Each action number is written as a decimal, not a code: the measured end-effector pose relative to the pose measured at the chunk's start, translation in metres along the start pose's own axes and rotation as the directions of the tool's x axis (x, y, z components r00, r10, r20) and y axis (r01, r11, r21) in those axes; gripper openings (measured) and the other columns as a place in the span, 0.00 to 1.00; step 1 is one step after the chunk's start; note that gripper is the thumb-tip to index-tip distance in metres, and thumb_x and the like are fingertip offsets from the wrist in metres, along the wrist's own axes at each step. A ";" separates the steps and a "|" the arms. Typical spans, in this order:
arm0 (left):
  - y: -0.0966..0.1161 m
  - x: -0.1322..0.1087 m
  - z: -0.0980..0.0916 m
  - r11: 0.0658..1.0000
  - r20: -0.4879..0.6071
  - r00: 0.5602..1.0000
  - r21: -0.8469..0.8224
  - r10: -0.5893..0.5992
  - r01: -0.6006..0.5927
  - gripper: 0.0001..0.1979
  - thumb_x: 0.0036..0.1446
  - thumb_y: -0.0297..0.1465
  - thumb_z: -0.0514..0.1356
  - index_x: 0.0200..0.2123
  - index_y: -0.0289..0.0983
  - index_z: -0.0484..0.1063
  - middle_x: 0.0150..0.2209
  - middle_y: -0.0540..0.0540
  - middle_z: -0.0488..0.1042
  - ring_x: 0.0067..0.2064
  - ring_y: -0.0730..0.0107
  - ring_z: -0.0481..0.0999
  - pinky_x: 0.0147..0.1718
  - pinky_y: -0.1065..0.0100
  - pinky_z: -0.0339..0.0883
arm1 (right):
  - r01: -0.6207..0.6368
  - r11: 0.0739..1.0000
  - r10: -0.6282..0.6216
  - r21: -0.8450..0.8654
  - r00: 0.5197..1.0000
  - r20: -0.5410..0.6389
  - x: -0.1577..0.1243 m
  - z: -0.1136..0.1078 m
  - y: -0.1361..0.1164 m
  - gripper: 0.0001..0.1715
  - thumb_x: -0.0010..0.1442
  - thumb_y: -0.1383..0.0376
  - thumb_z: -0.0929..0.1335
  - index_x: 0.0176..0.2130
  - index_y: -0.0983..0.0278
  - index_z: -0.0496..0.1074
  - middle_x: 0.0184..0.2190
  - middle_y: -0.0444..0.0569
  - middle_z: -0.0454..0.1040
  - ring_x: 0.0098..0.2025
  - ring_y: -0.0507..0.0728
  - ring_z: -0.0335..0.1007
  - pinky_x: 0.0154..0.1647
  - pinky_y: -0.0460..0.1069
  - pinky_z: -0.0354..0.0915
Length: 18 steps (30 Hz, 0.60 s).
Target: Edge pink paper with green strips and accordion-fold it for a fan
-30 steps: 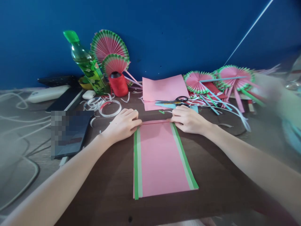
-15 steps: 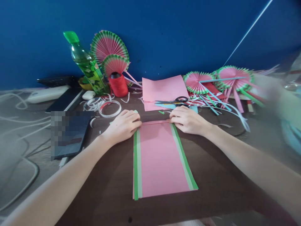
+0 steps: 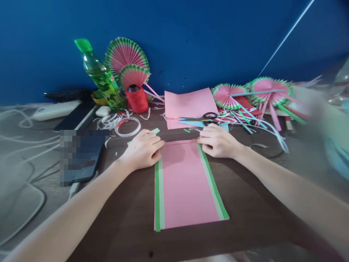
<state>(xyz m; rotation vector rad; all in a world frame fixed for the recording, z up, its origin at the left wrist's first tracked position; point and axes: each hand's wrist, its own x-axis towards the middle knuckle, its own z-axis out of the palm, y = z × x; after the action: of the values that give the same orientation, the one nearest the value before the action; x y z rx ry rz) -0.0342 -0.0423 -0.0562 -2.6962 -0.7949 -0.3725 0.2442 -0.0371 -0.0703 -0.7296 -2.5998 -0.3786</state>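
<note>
Pink paper (image 3: 185, 182), brown table (image 3: 259, 196), blue wall (image 3: 191, 36)

One camera, head-worn, sitting above the near edge of the dark brown wooden table (image 3: 131, 218) and looking forward and down. It's facing the blue wall (image 3: 191, 36) at the back. It's working close: forearms are entering from the bottom corners, left hand (image 3: 141, 150) and right hand (image 3: 218, 141) landing mid-frame at the far end of the long pink paper sheet with green side strips (image 3: 185, 182). Frame edges are smearing.
</note>
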 end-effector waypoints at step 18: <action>0.003 0.008 0.008 0.996 0.018 0.999 -0.080 0.031 -0.029 0.14 0.59 0.31 0.51 0.42 0.40 0.75 0.35 0.45 0.72 0.37 0.66 0.69 0.40 0.63 0.60 | -0.013 1.000 0.014 0.024 0.999 -0.035 0.014 0.005 -0.015 0.15 0.58 0.70 0.61 0.43 0.66 0.72 0.38 0.52 0.73 0.43 0.58 0.61 0.42 0.53 0.54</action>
<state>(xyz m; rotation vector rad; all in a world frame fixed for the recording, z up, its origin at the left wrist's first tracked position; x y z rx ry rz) -0.0245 -0.0381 -0.0615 -2.7862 -0.7589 -0.3800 0.2230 -0.0417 -0.0706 -0.7254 -2.5609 -0.3521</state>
